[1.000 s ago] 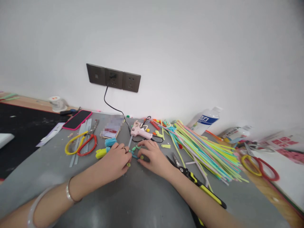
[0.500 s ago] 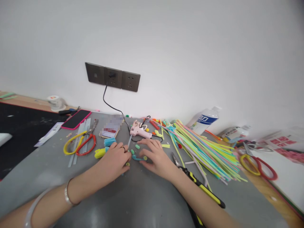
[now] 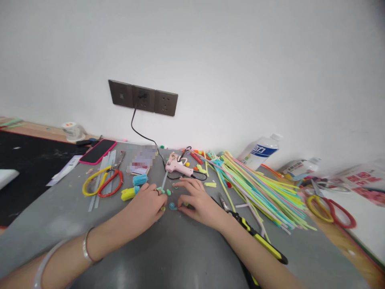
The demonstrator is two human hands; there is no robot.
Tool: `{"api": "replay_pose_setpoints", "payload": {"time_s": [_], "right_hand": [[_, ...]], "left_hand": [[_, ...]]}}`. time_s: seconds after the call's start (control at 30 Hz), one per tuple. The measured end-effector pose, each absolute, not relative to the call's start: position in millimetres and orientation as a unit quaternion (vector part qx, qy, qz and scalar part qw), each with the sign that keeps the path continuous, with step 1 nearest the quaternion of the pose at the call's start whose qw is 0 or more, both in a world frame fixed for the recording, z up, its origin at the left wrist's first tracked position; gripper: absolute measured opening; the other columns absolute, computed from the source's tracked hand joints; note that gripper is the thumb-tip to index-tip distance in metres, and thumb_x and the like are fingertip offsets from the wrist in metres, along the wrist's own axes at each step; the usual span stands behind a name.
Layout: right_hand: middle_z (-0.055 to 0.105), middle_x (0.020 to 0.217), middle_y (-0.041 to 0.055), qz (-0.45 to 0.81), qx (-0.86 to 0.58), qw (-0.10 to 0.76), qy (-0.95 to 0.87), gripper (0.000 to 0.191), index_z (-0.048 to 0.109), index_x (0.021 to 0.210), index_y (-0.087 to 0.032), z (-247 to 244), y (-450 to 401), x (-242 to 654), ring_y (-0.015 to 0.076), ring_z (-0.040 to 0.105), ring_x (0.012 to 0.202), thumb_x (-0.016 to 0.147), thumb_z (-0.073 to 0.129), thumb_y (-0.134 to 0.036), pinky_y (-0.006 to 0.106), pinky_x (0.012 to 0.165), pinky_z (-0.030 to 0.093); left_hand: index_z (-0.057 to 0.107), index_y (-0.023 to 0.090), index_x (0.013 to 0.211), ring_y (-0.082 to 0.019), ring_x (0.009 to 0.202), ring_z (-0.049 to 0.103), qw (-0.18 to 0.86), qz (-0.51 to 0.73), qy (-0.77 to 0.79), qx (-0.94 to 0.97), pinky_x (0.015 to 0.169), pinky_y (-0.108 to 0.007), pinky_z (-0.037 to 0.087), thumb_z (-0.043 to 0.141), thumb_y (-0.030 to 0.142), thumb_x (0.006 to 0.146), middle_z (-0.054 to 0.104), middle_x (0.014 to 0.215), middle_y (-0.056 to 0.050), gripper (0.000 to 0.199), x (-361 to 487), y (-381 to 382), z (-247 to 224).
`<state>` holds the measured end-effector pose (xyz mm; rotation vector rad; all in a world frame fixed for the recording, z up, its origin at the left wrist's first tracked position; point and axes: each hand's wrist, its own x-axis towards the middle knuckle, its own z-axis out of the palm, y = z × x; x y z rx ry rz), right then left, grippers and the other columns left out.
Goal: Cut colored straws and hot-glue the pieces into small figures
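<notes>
The right hand (image 3: 197, 202) pinches a blue pipe-cleaner coil (image 3: 172, 206) in the gap between the hands, while the left hand (image 3: 147, 202), fingers bent, is at a yellow-green piece (image 3: 163, 208), whether gripping I cannot tell, and a pink hot-glue gun (image 3: 179, 167) lies beyond both.

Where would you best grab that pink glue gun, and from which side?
Probably by the handle, coming from the right: the pink glue gun lies with its handle pointing right, while the glue stick juts toward the person.
</notes>
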<state>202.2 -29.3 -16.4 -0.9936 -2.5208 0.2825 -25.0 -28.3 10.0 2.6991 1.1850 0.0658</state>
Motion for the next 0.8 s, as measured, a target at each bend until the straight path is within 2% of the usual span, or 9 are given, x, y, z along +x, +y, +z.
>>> {"api": "replay_pose_setpoints", "payload": {"time_s": [0.27,0.37,0.5,0.8], "right_hand": [[0.057,0.134,0.0056,0.100,-0.358,0.211,-0.904,0.007,0.067,0.084,-0.024,-17.8,-26.8,206.7,0.0275,0.038,0.137,0.086,0.070,-0.018,0.051,0.111,0.030],[0.057,0.133,0.0055,0.109,-0.361,0.217,-0.901,0.007,0.067,0.083,-0.024,-18.6,-25.0,208.1,0.0271,0.039,0.136,0.086,0.070,-0.018,0.051,0.112,0.030],[0.057,0.133,0.0057,0.127,-0.364,0.225,-0.895,0.008,0.067,0.083,-0.024,-18.8,-23.5,209.4,0.0269,0.040,0.135,0.086,0.070,-0.017,0.051,0.111,0.031],[0.057,0.131,0.0057,0.137,-0.369,0.231,-0.890,0.008,0.067,0.083,-0.024,-20.1,-23.2,210.3,0.0265,0.042,0.132,0.085,0.071,-0.017,0.051,0.110,0.030]], "left_hand": [[0.063,0.018,0.086,-0.024,0.085,0.057,0.037,0.053,0.371,0.926,0.077,-0.038,0.031,0.060,0.011,0.089,0.066,0.078,-0.002,0.008,-24.2,-30.4,0.0],[0.064,0.019,0.084,-0.024,0.087,0.056,0.017,0.062,0.360,0.931,0.076,-0.038,0.029,0.062,0.014,0.091,0.068,0.084,-0.002,0.009,-25.2,-30.3,-2.4],[0.067,0.020,0.083,-0.023,0.087,0.054,-0.010,0.083,0.333,0.939,0.073,-0.037,0.028,0.072,0.016,0.085,0.069,0.092,-0.001,0.007,-28.4,-27.7,-7.0],[0.065,0.021,0.079,-0.021,0.085,0.051,0.015,0.124,0.289,0.949,0.072,-0.034,0.028,0.074,0.016,0.085,0.067,0.088,0.001,0.011,-33.5,-22.0,-16.1]]}}
